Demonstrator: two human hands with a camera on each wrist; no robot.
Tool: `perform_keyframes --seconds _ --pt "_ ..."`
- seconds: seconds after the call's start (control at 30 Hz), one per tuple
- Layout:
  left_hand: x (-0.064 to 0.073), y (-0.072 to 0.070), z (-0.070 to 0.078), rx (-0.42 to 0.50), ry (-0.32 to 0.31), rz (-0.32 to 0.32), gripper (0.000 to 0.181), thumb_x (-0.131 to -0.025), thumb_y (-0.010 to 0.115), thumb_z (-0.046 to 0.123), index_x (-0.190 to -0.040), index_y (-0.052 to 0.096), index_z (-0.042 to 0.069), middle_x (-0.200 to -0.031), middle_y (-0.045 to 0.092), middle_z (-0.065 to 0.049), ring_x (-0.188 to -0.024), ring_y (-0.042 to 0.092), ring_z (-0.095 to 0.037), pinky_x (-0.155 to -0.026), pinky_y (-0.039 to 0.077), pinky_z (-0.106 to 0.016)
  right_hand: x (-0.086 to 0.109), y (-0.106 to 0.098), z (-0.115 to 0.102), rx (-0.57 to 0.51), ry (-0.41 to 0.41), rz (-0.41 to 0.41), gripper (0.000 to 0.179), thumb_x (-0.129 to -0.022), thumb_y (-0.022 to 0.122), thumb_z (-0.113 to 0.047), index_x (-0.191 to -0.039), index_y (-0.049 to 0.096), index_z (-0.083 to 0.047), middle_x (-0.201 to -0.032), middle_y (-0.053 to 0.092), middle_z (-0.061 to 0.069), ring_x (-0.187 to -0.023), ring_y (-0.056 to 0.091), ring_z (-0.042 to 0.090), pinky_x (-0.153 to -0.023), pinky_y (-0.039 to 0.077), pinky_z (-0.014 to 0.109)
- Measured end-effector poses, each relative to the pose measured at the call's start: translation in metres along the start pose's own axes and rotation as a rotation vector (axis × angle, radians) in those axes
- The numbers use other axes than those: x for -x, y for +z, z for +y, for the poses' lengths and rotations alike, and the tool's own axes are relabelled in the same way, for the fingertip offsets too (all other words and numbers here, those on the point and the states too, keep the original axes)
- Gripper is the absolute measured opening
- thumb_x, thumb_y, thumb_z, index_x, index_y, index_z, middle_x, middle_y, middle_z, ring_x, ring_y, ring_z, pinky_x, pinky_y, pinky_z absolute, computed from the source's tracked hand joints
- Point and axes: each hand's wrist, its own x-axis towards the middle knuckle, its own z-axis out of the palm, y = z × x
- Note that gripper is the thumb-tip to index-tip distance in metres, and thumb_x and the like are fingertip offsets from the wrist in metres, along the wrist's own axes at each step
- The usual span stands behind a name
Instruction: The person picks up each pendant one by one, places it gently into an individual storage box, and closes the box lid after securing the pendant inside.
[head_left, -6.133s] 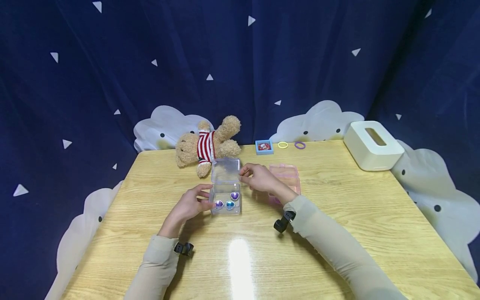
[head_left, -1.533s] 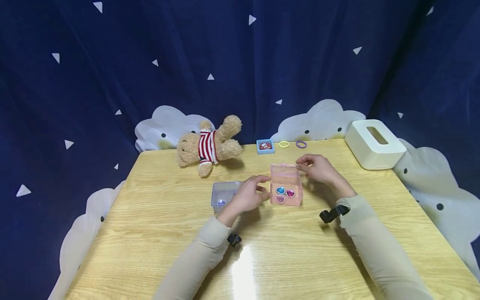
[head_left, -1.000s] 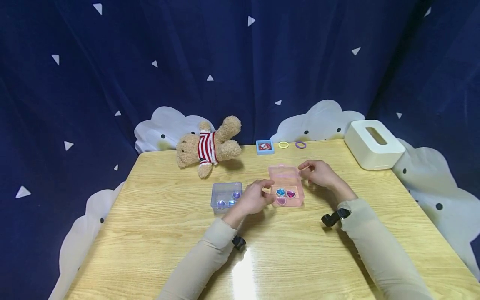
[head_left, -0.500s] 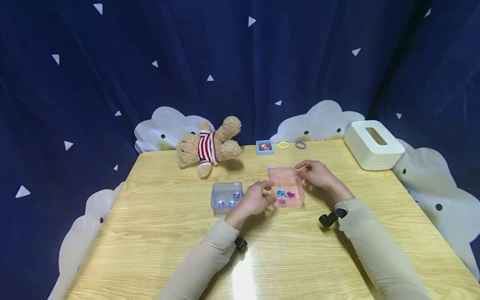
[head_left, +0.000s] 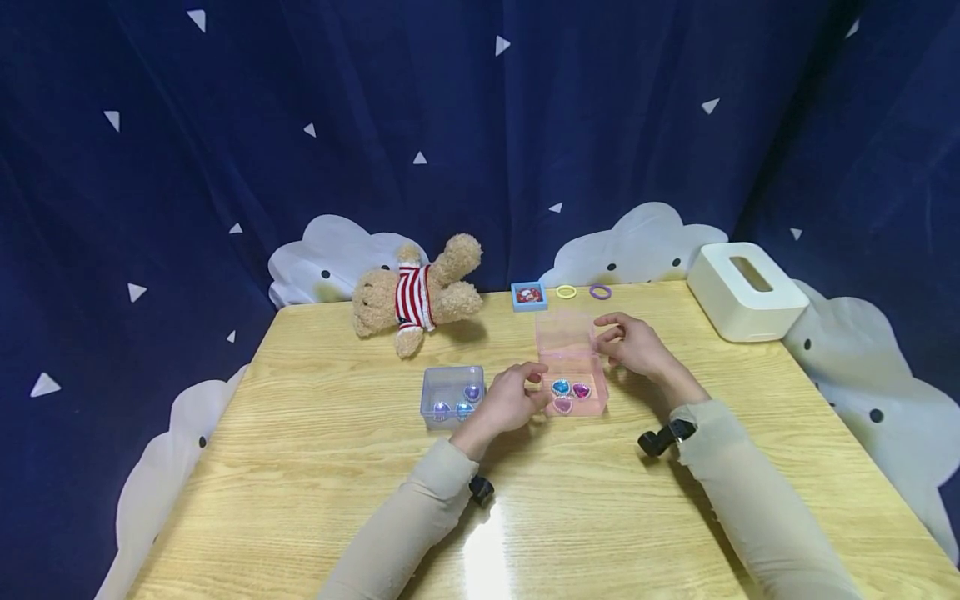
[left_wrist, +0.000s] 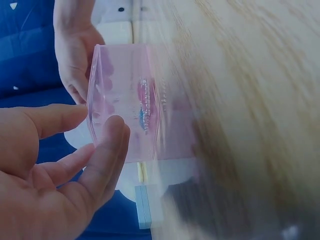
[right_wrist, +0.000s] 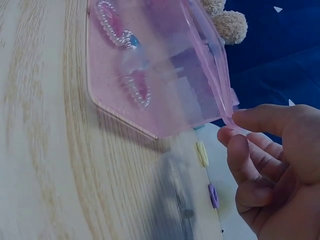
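A see-through pink plastic box (head_left: 595, 406) sits on the table with its hinged lid (head_left: 564, 332) standing up. Inside lie a blue gem (head_left: 561, 387), a magenta gem (head_left: 581, 390) and a pale pink gem (head_left: 562, 405), all edged in silvery beads. My right hand (head_left: 636, 346) pinches the lid's right edge between thumb and fingertips, as the right wrist view shows. At the box's left side, the fingertips of my left hand (head_left: 510, 398) rest on the wall (left_wrist: 125, 100) and rim, fingers loosely extended.
Left of my left hand stands a closed clear box (head_left: 450, 383) with purple and blue gems inside. Along the back lie a teddy bear (head_left: 412, 296), a small blue-framed box (head_left: 529, 297), a yellow ring (head_left: 566, 292) and a purple ring (head_left: 600, 292). A white tissue box (head_left: 738, 304) stands back right.
Earlier both hands were at the clear box, its lid up; now it is closed and they are at the pink box. In the last half second, my right hand has swung the pink lid higher.
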Motion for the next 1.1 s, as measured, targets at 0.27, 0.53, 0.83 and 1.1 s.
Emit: perform_keyframes --seconds 0.27,0.53,0.83,1.1 --pt "-0.001 0.001 0.001 0.010 -0.011 -0.006 0.051 -0.093 0.070 0.017 -0.141 0.055 0.012 -0.128 0.065 -0.013 -0.105 0.071 -0.024 -0.081 0.058 -0.025 0.003 -0.001 0.000 -0.004 0.000 0.039 0.041 -0.094 0.067 -0.016 -0.133 0.059 -0.006 -0.112 0.071 0.020 -0.075 0.069 0.029 -0.059 0.053 0.032" --pt "-0.002 0.001 0.000 0.022 -0.012 0.001 0.052 -0.091 0.071 0.015 -0.141 0.055 0.011 -0.126 0.066 -0.012 -0.101 0.071 -0.022 -0.077 0.058 -0.023 0.003 -0.005 0.001 -0.093 -0.006 -0.001 0.036 -0.101 0.058 -0.029 -0.125 0.062 -0.002 -0.109 0.069 0.018 -0.074 0.065 0.029 -0.065 0.053 0.035" --pt "-0.003 0.001 0.000 0.027 -0.025 -0.004 0.052 -0.092 0.071 0.017 -0.141 0.055 0.012 -0.127 0.065 -0.012 -0.102 0.072 -0.021 -0.078 0.058 -0.023 0.008 -0.012 -0.004 -0.200 -0.022 -0.065 0.045 -0.109 0.037 -0.034 -0.110 0.063 0.003 -0.108 0.066 0.015 -0.065 0.062 0.017 -0.049 0.040 0.027" --pt "-0.002 0.000 -0.001 0.038 -0.028 0.003 0.051 -0.091 0.072 0.018 -0.140 0.056 0.013 -0.125 0.066 -0.012 -0.100 0.072 -0.020 -0.076 0.058 -0.023 0.013 -0.015 -0.003 -0.075 -0.044 -0.103 0.037 -0.106 0.048 -0.033 -0.109 0.067 -0.001 -0.116 0.066 0.021 -0.079 0.067 0.032 -0.063 0.050 0.030"
